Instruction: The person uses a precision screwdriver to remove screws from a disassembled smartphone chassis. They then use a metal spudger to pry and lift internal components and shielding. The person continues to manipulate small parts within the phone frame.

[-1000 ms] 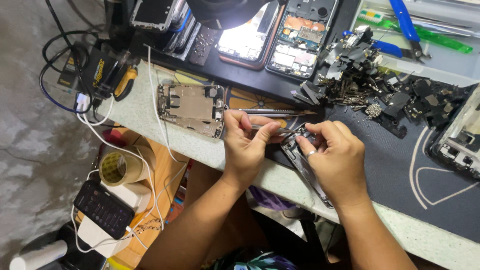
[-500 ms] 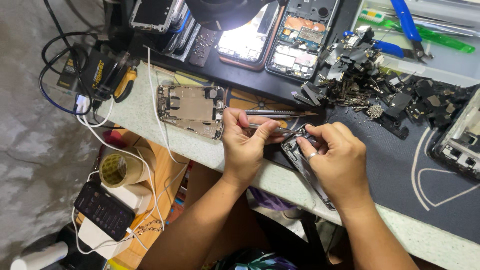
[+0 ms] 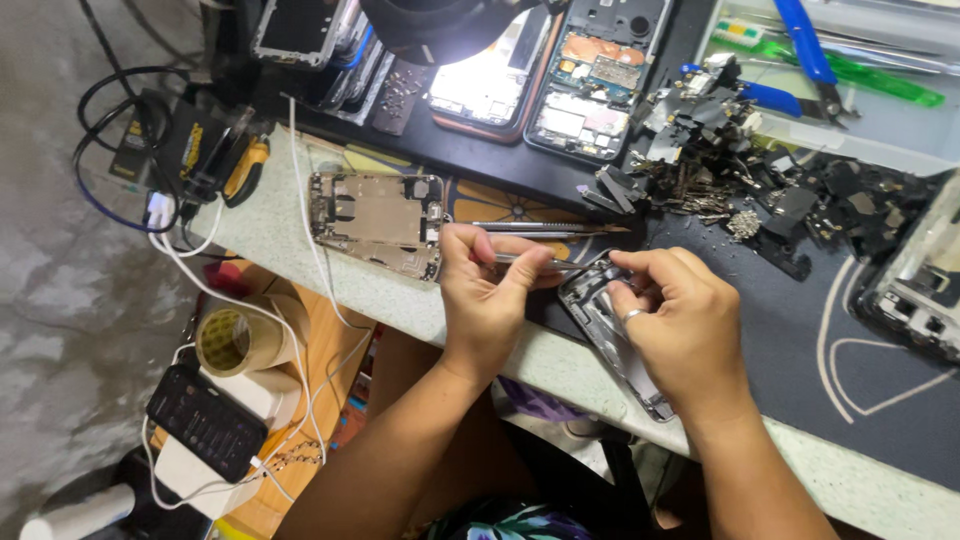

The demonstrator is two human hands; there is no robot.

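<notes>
Bench mat (image 3: 800, 330): L hand (image 3: 490, 300) pinches tweezers (image 3: 535, 262).

The tweezers (image 3: 540, 262) in the left hand (image 3: 490, 295) look like bare, glossy metal, as does the second pair of tweezers (image 3: 540, 228) lying beside them. The phone frame (image 3: 610, 330) under the right hand (image 3: 685, 335) shows dull grey metal with a shiny rim. The work mat (image 3: 800, 350) looks matt black and smooth. The worktop edge (image 3: 400, 295) is pale speckled stone. The tape roll (image 3: 238, 340) looks like glossy tan plastic.
</notes>
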